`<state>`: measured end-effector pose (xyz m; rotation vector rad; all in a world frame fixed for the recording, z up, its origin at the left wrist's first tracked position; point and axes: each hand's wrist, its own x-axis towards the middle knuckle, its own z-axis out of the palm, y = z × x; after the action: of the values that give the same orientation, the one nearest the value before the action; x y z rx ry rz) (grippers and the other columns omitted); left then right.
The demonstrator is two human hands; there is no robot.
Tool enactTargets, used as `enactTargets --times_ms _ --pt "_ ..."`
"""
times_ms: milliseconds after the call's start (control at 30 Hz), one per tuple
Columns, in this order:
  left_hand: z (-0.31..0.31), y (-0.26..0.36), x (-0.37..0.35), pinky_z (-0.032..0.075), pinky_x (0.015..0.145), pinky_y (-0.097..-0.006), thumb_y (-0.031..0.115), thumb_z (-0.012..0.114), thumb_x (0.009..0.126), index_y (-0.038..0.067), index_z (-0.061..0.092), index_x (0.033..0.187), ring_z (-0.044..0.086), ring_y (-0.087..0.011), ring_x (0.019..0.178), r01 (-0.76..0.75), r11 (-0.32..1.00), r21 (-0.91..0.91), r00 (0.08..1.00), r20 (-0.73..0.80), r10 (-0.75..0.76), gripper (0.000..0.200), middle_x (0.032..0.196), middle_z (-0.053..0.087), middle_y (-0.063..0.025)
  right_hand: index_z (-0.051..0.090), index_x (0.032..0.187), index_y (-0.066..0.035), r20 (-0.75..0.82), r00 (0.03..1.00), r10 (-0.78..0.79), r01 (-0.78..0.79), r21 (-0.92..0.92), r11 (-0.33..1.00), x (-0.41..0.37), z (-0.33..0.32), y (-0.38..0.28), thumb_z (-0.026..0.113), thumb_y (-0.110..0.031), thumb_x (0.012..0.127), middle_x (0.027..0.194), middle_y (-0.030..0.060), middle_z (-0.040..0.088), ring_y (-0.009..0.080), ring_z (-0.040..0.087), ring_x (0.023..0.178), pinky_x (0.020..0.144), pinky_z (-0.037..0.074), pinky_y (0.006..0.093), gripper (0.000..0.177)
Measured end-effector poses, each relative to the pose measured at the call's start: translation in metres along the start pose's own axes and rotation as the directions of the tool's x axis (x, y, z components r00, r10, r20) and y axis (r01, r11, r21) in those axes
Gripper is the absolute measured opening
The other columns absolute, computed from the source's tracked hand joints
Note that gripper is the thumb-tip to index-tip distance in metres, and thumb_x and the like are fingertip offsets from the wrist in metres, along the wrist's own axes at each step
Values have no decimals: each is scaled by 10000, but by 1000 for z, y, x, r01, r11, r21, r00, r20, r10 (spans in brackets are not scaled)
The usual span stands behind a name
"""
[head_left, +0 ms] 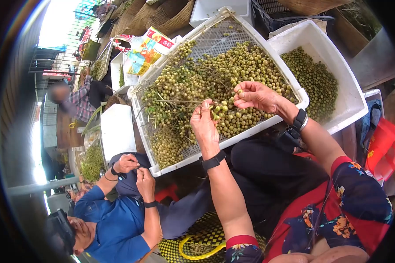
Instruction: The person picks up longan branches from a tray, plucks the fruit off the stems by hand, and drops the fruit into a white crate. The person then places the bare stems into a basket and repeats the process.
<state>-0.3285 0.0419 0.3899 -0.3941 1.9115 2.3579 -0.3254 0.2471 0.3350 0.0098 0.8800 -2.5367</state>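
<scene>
A large white mesh tray (pixel 145 133) holds many small round green-yellow fruits (pixel 259 61), with stems and leaves among them on its left side. Over the fruits my left hand (pixel 204 122) pinches a thin stem that carries a small cluster of fruits (pixel 219 109). To the right of it, my right hand (pixel 258 97) has thumb and fingers closed around a small green fruit. Both hands wear dark wristbands and are apart from each other.
Beyond the tray's right edge is a white bin (pixel 353 94) of darker green fruits. A co-worker in blue (pixel 118 223) sits at the lower left, hands near the tray corner. A colourful bag (pixel 149 52) lies at the upper left, a yellow-black basket (pixel 197 239) below.
</scene>
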Motion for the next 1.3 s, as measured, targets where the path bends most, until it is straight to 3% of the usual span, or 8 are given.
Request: enactTargets --times_ms 67,133,167,233,333,1033,1200,1300 --pt "-5 0 1 491 469 -207 229 612 942 43 664 955 600 -79 637 28 998 -52 999 -22 -29 194 834 658 -23 558 1092 -43 9 979 -201 170 -576 800 8 -7 0 637 -54 871 1023 99 631 183 652 793 705 561 288 234" --pt "-6 -1 2 508 482 -220 229 611 942 39 656 967 616 -108 635 14 999 -46 1000 -10 -15 196 826 657 -40 595 1008 -41 445 675 -589 335 -895 -293 3 -3 -5 652 -84 848 908 60 643 132 604 704 624 504 277 175" --pt "-3 -2 3 508 489 -224 225 611 942 37 652 968 622 -115 641 -8 998 -61 999 -50 5 194 820 654 -43 595 1008 -41 447 674 -588 337 -894 -295 -3 9 -11 652 -84 848 908 60 643 132 604 704 624 504 277 175" --pt "4 -3 2 507 496 -228 221 611 941 35 648 970 628 -122 647 -29 997 -75 996 -88 23 192 814 651 -46 617 910 -28 -11 933 -360 121 -932 342 -14 35 -12 663 -98 843 763 34 628 98 580 678 598 472 261 107" --pt "17 -1 -1 499 516 -232 215 624 934 30 644 970 619 -118 650 -72 992 -103 987 -151 56 190 806 646 -47 618 841 -15 1 934 -358 224 -781 583 -11 43 4 711 -152 840 694 3 610 73 540 641 579 455 261 165" --pt "23 -8 -6 585 632 -317 196 634 925 -8 601 1000 670 -209 745 70 990 -122 998 8 -69 220 862 636 -98 556 929 -69 212 974 -81 15 296 955 -3 0 24 565 -211 944 813 11 569 75 516 677 574 426 245 143" --pt "33 -6 -9 563 598 -295 197 625 932 -1 604 995 670 -190 741 -2 1000 -4 996 -84 2 208 853 631 -85 531 961 -76 12 999 -37 35 165 986 -9 21 16 509 -307 989 760 -9 495 71 465 614 518 405 219 234" --pt "35 -8 -10 541 579 -272 200 618 937 9 614 989 651 -156 718 -55 996 64 994 -92 61 198 843 623 -63 523 910 -101 -230 971 -63 -13 -316 949 -14 40 7 496 -402 988 670 -69 421 35 345 516 447 279 205 312"
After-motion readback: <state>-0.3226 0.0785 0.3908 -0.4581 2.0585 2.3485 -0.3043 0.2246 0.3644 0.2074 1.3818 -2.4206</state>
